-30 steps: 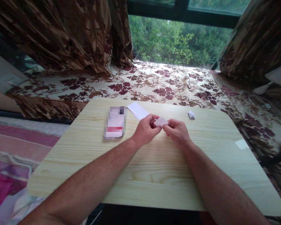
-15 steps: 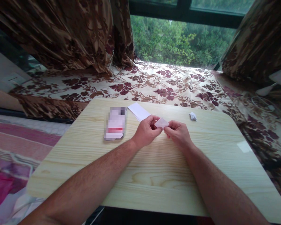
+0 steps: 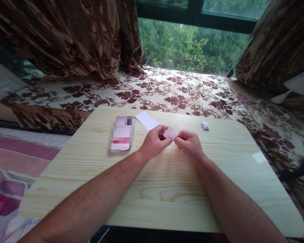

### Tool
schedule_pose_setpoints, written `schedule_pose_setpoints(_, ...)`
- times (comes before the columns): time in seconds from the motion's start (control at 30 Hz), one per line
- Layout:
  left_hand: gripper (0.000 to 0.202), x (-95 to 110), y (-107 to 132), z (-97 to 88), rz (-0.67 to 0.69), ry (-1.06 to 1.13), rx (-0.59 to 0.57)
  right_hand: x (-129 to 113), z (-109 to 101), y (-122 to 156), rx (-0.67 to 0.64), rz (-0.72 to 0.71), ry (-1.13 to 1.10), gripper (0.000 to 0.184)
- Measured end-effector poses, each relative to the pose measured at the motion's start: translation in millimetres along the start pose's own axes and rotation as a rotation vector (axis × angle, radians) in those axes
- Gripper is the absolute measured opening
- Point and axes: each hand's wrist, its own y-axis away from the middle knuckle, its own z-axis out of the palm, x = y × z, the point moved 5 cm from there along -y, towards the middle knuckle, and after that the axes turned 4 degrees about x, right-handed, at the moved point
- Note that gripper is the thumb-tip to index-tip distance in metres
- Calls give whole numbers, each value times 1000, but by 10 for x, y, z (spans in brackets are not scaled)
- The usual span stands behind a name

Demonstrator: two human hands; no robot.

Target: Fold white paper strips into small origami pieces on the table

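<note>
Both my hands meet over the far middle of a pale wooden table (image 3: 167, 192). My left hand (image 3: 154, 143) and my right hand (image 3: 190, 144) each pinch one side of a small folded white paper piece (image 3: 170, 132), held just above the tabletop. Fingers of both hands are curled round its edges. A flat white paper strip (image 3: 147, 120) lies just beyond my left hand. Farther right on the table sits a small folded paper figure (image 3: 205, 126), apart from both hands.
A phone (image 3: 121, 134) lies face up on the table left of my left hand. Beyond the table is a floral-covered ledge (image 3: 167, 91) below a window, with brown patterned curtains (image 3: 78, 37) on both sides. A pink striped cloth (image 3: 17, 158) lies at the left.
The hands keep their pinch on the paper piece and have barely shifted; the view has drifted slightly, moving everything a little leftward in the frame.
</note>
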Motion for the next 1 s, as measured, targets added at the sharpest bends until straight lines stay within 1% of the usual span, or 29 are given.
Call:
schedule_pose_setpoints(0.07, 25, 23, 4, -12, 2, 1, -3, -3, -2, -3, 10, 4, 1, 12)
schedule_pose_setpoints(0.17, 21, 35, 2, -54, -30, -10, 28, -15, 7, 4, 5, 12, 5, 13)
schedule_pose_setpoints(0.3, 23, -2, -16, -109, -83, 9, 84, -26, 15, 25, -6, 28, 10, 13)
schedule_pose_setpoints(0.43, 25, -39, -33, -132, -95, 63, 131, -24, 16, 33, -28, 29, 17, 13)
schedule_pose_setpoints(0.67, 27, -22, -34, -120, -101, 78, 138, -7, 15, 13, -48, -5, 24, 13)
schedule_pose_setpoints(0.77, 25, -22, -35, -123, -95, 66, 143, -8, 9, 16, -53, -7, -33, 12)
schedule_pose_setpoints(0.87, 24, -35, -35, -117, -89, 68, 135, -10, -19, 17, -9, -18, -144, 9)
schedule_pose_setpoints(1.0, 30, -61, -32, -105, -105, 68, 111, -24, -58, 17, 88, -89, -233, 19)
